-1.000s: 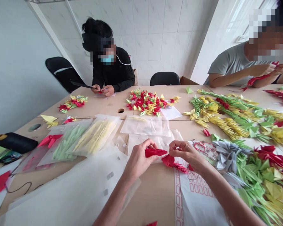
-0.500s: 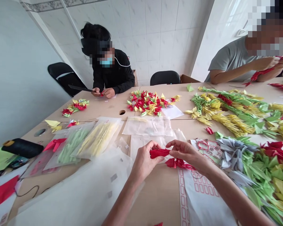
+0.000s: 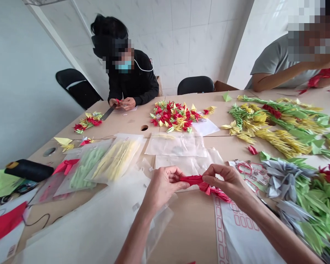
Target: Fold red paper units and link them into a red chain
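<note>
A bundle of folded red paper (image 3: 191, 180) stretches between my two hands over the near part of the table. Thumb and fingers of my left hand (image 3: 164, 187) are closed on its left end. At the other end, my right hand (image 3: 224, 180) pinches the paper between thumb and fingertips. More folded red paper (image 3: 220, 194) lies just below and behind the right fingers; whether it is joined to the held bundle I cannot tell. Under the right forearm is a white plastic sheet printed with red outlines (image 3: 243, 234).
Clear plastic bags (image 3: 178, 143) lie beyond my hands, with bags of yellow strips (image 3: 118, 157) at left. A black thread spool (image 3: 30, 170) sits far left. Folded paper piles (image 3: 176, 115) and grey-green bunches (image 3: 282, 179) spread behind and right. Two people (image 3: 132, 77) sit opposite, handling red paper.
My hands, with the red paper, sit slightly further right in view. The right fingers have closed down onto the bundle's right end. The left co-worker's dark blade-like strip now points down to the table.
</note>
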A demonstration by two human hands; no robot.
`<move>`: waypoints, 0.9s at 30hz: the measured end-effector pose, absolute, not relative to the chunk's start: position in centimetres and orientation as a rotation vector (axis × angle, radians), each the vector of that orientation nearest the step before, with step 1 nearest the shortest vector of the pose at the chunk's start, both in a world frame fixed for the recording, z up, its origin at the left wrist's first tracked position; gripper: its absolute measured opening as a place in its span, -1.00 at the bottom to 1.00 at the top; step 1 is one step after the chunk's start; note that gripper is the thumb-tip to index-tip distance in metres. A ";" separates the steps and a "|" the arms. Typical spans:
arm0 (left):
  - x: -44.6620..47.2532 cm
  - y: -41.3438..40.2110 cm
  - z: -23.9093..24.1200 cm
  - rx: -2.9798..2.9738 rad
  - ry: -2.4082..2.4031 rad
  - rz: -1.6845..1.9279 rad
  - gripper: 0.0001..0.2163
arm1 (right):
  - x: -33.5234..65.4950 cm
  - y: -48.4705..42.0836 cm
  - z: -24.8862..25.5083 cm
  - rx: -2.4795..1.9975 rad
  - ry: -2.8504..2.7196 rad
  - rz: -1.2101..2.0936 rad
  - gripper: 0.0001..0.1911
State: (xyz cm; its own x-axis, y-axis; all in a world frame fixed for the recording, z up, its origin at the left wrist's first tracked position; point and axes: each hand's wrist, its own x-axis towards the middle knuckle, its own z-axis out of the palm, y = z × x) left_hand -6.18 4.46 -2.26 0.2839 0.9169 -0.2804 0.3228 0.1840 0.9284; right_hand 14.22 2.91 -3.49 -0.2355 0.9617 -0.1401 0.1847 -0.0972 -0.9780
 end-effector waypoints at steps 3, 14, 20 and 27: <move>-6.0 4.3 -2.3 1.351 1.260 0.660 -0.88 | 14.0 2.7 -3.3 -1.334 -1.430 1.404 -0.75; -6.0 4.5 -2.4 1.270 1.231 0.536 -0.85 | 14.4 3.1 -3.3 -1.298 -1.357 1.566 -0.81; -5.3 4.6 -2.5 1.226 1.221 0.514 -0.85 | 14.8 3.0 -3.2 -1.299 -1.398 1.509 -0.83; -5.1 4.8 -2.5 1.189 1.215 0.531 -0.83 | 15.1 3.2 -3.7 -1.293 -1.404 1.480 -0.84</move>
